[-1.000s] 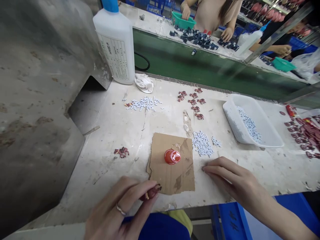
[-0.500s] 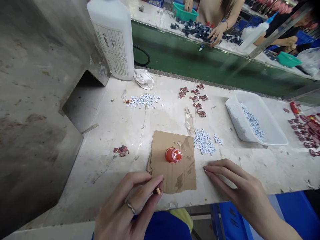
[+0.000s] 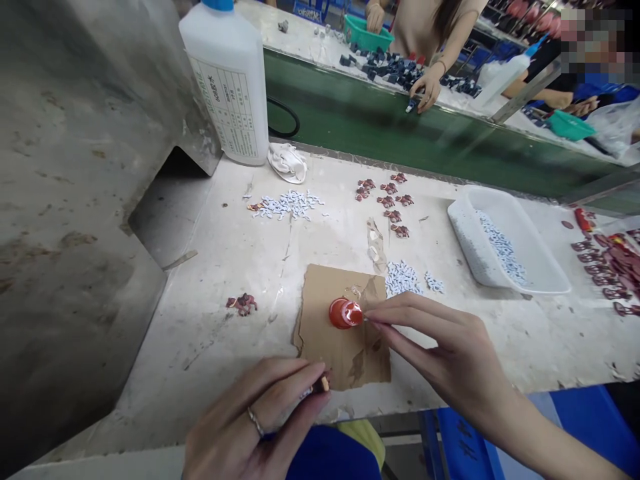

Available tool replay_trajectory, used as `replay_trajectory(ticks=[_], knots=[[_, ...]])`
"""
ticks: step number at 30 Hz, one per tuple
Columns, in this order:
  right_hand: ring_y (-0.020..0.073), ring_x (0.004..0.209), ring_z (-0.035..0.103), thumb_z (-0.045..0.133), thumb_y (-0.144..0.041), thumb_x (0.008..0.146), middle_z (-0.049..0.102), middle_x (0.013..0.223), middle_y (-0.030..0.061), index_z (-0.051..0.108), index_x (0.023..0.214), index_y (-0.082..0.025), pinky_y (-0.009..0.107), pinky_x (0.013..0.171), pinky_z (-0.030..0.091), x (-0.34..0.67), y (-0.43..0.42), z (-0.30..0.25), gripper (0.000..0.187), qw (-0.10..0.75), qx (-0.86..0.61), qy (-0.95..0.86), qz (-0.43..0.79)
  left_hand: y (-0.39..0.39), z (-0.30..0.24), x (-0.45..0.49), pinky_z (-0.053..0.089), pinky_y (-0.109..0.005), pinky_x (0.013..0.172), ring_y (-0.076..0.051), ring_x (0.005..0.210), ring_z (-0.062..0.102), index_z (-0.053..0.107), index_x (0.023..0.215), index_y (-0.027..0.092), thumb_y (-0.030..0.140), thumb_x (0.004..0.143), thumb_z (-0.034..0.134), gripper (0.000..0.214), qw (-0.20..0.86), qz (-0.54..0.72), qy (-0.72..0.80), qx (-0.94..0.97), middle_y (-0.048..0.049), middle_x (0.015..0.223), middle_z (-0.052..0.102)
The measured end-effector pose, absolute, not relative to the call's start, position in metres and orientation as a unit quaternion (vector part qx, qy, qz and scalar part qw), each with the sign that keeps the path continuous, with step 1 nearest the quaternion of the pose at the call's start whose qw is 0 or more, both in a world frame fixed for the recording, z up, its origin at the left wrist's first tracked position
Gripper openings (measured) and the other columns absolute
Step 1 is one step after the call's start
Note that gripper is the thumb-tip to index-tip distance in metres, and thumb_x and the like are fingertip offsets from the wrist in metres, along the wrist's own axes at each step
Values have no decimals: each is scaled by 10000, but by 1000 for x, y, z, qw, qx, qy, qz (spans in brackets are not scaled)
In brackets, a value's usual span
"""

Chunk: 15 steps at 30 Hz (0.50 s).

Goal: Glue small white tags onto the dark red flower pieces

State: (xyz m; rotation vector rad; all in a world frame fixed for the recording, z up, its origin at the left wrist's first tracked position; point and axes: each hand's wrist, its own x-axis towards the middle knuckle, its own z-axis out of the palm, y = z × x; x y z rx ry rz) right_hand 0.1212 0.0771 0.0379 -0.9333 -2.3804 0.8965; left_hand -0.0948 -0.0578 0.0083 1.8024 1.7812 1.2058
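Observation:
My left hand (image 3: 263,417) pinches a small brown figurine (image 3: 323,385) between thumb and fingers, near the front edge of the bench; most of the figurine is hidden. My right hand (image 3: 445,340) is closed in a pinch, its fingertips at the rim of a small red cup (image 3: 339,313) of glossy red liquid. A tiny pale piece (image 3: 365,318) seems to be between those fingertips, touching or just beside the rim. The cup stands on a torn piece of cardboard (image 3: 320,360). Behind my right hand lies a pile of small light-blue pieces (image 3: 401,277).
A brown animal figurine (image 3: 243,305) lies at left, several more (image 3: 393,200) farther back. More light-blue pieces (image 3: 290,205) lie near a white bottle (image 3: 227,87). At right are a plastic tub (image 3: 545,263) and reddish parts (image 3: 613,267). A co-worker's hand (image 3: 426,88) works beyond the green divider.
My right hand has moved left from the bench beside the cardboard to the red cup's rim. My left hand keeps its pinch, slightly shifted. The co-worker's hand has picked up a small dark part.

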Motion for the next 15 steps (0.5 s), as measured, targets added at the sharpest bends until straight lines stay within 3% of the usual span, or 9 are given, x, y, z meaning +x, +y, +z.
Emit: replay_trajectory(ticks=[5,15], knots=[[159,880,730,636,-49,997,764,1009,29,703,1084,-242,279,767,594,114,81,36,222,218,-339,-865,300,-58,7,-97,523,-34,948,-4,915,735,673,1184,273,165,971,669,238,182,426,620,634,92,1059,754],[133,936,723,651,0,967,761,1067,42,732,1117,-203,230,811,587,117,79,35,265,233,-326,-873,279,-50,10,-97,503,-6,948,9,891,730,690,1157,238,127,961,669,227,177,441,611,632,77,1033,754]])
